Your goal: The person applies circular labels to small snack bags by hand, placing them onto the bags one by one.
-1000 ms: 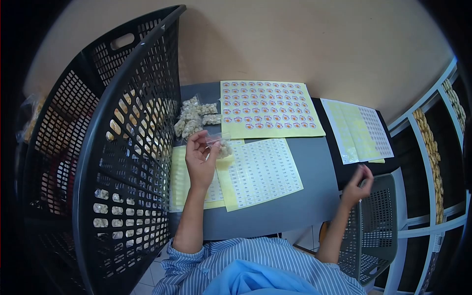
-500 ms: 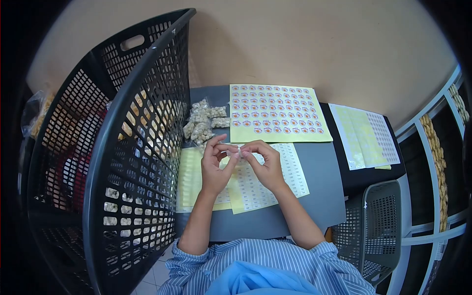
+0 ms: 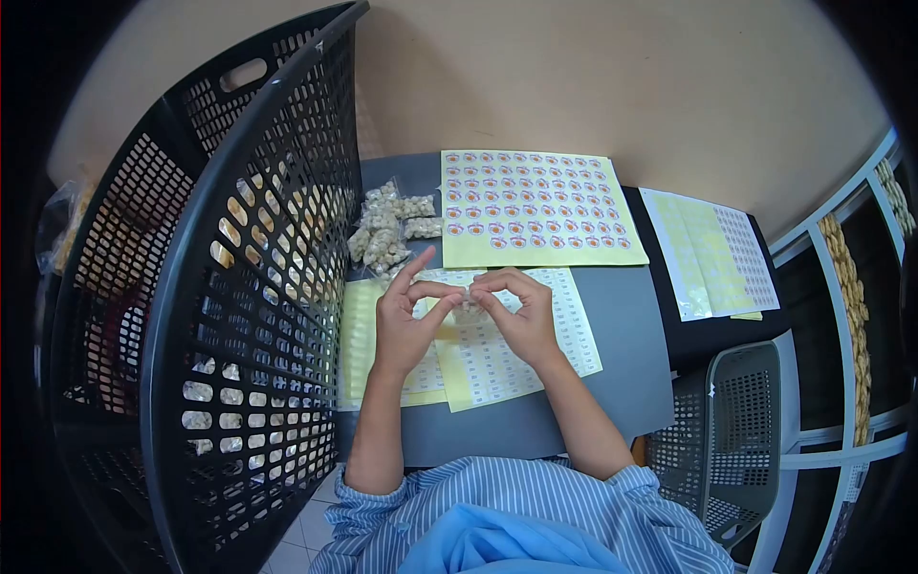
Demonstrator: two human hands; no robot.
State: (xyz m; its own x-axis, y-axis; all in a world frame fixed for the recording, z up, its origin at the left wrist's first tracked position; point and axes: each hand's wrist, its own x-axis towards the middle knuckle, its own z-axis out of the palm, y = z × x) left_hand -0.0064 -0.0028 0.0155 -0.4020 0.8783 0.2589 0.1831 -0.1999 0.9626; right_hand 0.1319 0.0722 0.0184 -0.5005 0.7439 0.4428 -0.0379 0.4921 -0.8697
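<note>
My left hand [image 3: 406,320] and my right hand [image 3: 516,320] meet over the table, thumbs and forefingers pinched together. Between them is a small clear plastic bag [image 3: 467,308] with pale pieces, mostly covered by my fingers. My left forefinger and thumb press at its top, while another left finger points up and away. Under my hands lie yellow-backed sheets of small printed labels [image 3: 559,330]. Just beyond them is a larger yellow sheet of round orange-and-white stickers [image 3: 535,206]. Several filled clear bags [image 3: 382,230] are piled left of that sheet.
A tall dark plastic basket [image 3: 258,287] with bagged goods inside stands close on my left. Another sticker sheet [image 3: 712,253] lies on a black surface to the right, above a grey-green basket [image 3: 741,430]. Shelving [image 3: 851,316] stands at far right; a wall rises behind the table.
The pinched fingers stay together at the bag. My left hand has tilted and its raised finger now stretches out further. The whole view has shifted slightly.
</note>
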